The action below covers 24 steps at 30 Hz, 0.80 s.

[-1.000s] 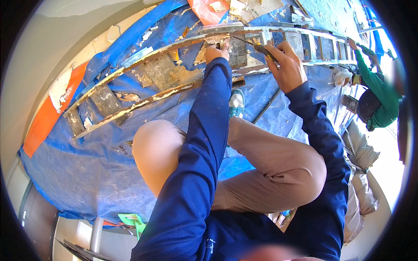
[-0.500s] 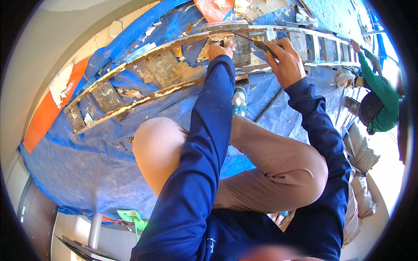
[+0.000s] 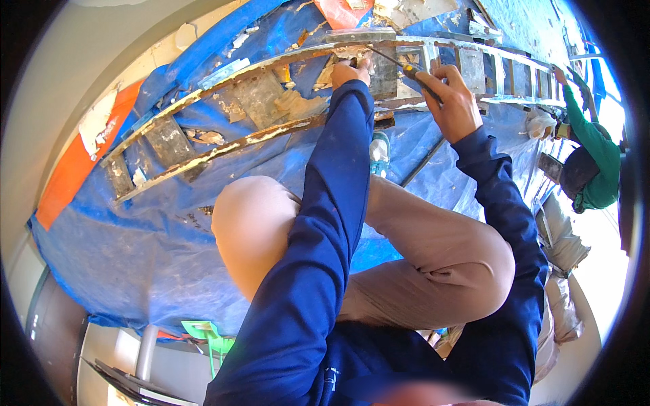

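A long ladder-like frame (image 3: 223, 150) with flaking, rusty rails lies across a blue tarp. My right hand (image 3: 452, 105) grips the yellow-and-black handle of a screwdriver (image 3: 413, 72), its thin shaft pointing left at the far rail. The tip is close to a patch of peeling, pale material (image 3: 353, 51) on that rail. Just beside this patch, my left hand (image 3: 351, 73) is closed, with a small dark thing showing between its fingers that I cannot name. Behind both hands sits a flat grey board (image 3: 384, 71).
The blue tarp (image 3: 156, 271) is strewn with scraps and flakes. Orange sheeting (image 3: 88, 159) runs along the left wall. At right, a co-worker in a green sleeve (image 3: 588, 132) reaches to the frame's far end. Filled sacks (image 3: 560, 233) stand nearby, and a green chair (image 3: 203, 331) lies behind me.
My right hand and the screwdriver have shifted slightly right and down, with the handle tilted a little steeper. The whole view has drifted slightly; my left hand keeps its place by the rail.
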{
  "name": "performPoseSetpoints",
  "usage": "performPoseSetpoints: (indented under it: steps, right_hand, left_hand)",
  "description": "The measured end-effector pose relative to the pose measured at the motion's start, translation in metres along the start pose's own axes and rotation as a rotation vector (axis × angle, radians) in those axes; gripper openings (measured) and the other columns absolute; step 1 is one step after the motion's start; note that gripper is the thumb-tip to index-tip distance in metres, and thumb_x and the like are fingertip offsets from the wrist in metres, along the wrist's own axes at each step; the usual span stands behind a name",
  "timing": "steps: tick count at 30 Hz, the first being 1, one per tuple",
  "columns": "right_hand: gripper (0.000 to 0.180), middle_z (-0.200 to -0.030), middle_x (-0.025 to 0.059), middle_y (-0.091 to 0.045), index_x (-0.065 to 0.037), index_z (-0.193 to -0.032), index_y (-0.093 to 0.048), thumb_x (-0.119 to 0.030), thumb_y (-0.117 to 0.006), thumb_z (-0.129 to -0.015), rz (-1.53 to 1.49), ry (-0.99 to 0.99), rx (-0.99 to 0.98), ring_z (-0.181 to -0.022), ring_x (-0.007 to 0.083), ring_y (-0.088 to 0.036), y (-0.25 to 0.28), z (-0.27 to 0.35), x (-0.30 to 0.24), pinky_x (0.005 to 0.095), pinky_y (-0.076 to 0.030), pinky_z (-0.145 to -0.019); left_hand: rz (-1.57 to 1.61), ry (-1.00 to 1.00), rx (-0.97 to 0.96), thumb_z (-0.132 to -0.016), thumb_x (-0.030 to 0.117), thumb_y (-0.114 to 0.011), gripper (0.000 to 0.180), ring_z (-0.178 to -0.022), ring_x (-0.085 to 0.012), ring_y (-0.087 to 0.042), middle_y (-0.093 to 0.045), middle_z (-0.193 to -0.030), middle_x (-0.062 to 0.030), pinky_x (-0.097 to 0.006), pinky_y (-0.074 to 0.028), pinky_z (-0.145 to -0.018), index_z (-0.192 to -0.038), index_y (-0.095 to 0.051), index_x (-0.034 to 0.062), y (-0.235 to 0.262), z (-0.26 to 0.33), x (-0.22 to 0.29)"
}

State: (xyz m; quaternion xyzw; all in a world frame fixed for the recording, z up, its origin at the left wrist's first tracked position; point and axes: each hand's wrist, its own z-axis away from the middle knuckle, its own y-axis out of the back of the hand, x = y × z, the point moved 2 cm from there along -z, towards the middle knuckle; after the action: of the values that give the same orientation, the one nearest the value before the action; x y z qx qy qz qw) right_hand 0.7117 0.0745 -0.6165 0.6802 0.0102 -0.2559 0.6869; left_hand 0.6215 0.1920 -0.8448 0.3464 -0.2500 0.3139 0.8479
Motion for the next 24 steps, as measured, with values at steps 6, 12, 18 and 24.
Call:
performPoseSetpoints:
  steps: [6, 12, 18, 24]
  right_hand:
    - [0.047, -0.058, 0.0103, -0.065, 0.001, -0.098, -0.074, -0.046, -0.067, -0.091, -0.278, -0.590, -0.064, -0.052, 0.0222, -0.064, 0.003, -0.026, 0.031, 0.0366, -0.051, -0.056]
    - [0.055, -0.074, 0.0210, -0.069, 0.002, -0.092, -0.075, -0.052, -0.064, -0.091, -0.129, -0.552, -0.095, -0.069, 0.0337, -0.068, 0.001, -0.048, 0.045, 0.0432, -0.054, -0.069]
    - [0.055, -0.083, 0.0263, -0.070, 0.004, -0.090, -0.073, -0.050, -0.064, -0.091, 0.101, -0.487, -0.298, -0.079, 0.0404, -0.069, 0.012, -0.053, 0.030, 0.0473, -0.055, -0.076]
    - [0.041, -0.081, 0.0200, -0.068, -0.004, -0.123, -0.058, -0.033, -0.061, -0.094, 0.541, 0.488, -0.227, -0.076, 0.0384, -0.069, 0.014, -0.045, -0.001, 0.0495, -0.055, -0.072]
  left_hand:
    - [-0.006, 0.005, 0.024, -0.079, 0.040, -0.083, 0.046, -0.100, -0.0334, -0.071, -0.074, -0.105, -0.0182, -0.041, -0.054, -0.088, -0.106, -0.076, 0.0039, -0.007, -0.003, -0.004]
    - [0.026, -0.035, 0.006, -0.079, 0.040, -0.083, 0.047, -0.101, -0.0333, -0.071, -0.074, -0.106, -0.0171, -0.041, -0.054, -0.089, -0.109, -0.076, 0.0056, -0.011, -0.009, -0.010]
    - [0.019, -0.001, 0.007, -0.079, 0.041, -0.082, 0.047, -0.101, -0.0347, -0.071, -0.074, -0.106, -0.0183, -0.041, -0.053, -0.089, -0.108, -0.076, 0.0045, -0.012, -0.007, -0.008]
    - [0.020, -0.056, 0.009, -0.079, 0.042, -0.082, 0.050, -0.102, -0.0363, -0.070, -0.073, -0.107, -0.0196, -0.042, -0.053, -0.090, -0.109, -0.075, 0.0032, -0.012, -0.009, -0.010]
